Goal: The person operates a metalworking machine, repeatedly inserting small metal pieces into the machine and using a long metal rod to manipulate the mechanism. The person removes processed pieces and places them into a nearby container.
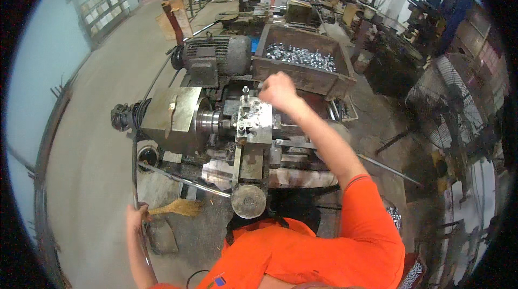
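My left hand (137,214) is wrapped round a long dark rod (135,173) that stands at the left of a small lathe and runs up toward its headstock (171,109). My right hand (279,90) is closed, knuckles up, just right of the bolt on the tool post (257,119). Whatever its fingers may hold is hidden. Left of the tool post is the round metal spindle nose (207,122). A round metal handwheel (249,201) sits at the near end of the cross slide, close to my body.
Behind the lathe stand a grey motor (229,54) and a wooden crate (302,76) holding many small shiny metal parts. A straw broom (181,207) lies on the floor near my left hand. To the right is a large fan (445,100). A bright bar (391,170) sticks out rightward.
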### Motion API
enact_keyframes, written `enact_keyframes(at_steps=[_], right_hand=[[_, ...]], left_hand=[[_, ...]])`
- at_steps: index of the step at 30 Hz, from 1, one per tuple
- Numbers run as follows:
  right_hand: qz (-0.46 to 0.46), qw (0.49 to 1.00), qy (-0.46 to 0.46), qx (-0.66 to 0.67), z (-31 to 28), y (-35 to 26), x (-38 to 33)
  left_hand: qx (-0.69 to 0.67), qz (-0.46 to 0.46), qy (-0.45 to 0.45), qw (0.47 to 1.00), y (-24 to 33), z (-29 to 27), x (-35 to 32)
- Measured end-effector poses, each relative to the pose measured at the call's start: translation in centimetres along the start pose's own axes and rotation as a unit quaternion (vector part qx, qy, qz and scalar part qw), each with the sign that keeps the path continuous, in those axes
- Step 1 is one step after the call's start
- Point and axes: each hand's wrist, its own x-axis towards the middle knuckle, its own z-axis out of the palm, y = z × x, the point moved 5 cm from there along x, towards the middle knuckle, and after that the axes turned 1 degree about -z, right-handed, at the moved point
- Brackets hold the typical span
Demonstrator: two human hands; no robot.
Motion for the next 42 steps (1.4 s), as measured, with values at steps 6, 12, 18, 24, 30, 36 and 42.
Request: enact_keyframes(at_steps=[6, 12, 18, 24, 30, 36, 42], right_hand=[[0.099, 0.989, 0.058, 0.091, -2.9, 4.5, -2.3], [0.116, 0.972, 0.084, 0.187, -2.3, 10.3, -16.1], [0.403, 0.910, 0.065, 0.069, -6.7, 22.3, -40.2], [0.730, 0.678, -0.062, -0.055, -6.9, 25.3, -64.0], [0.637, 0.714, -0.287, -0.048, 0.7, 22.9, -65.8], [0.509, 0.749, -0.420, -0.067, 3.0, 21.9, -64.4], [0.535, 0.745, -0.395, -0.053, 1.9, 24.5, -63.4]], left_hand=[[0.124, 0.057, 0.019, 0.990, 0.6, -0.6, 0.1], [0.137, 0.038, -0.055, 0.988, 2.4, -0.8, 1.4], [-0.031, -0.024, -0.009, 0.999, -2.7, -3.3, 4.9], [-0.046, -0.041, -0.040, 0.997, -1.8, -0.2, 8.3], [-0.049, -0.046, -0.037, 0.997, -1.5, 0.5, 7.8], [-0.061, -0.048, -0.048, 0.996, -1.8, -0.2, 8.0], [-0.086, -0.062, -0.142, 0.984, -6.0, -5.6, 8.8]])
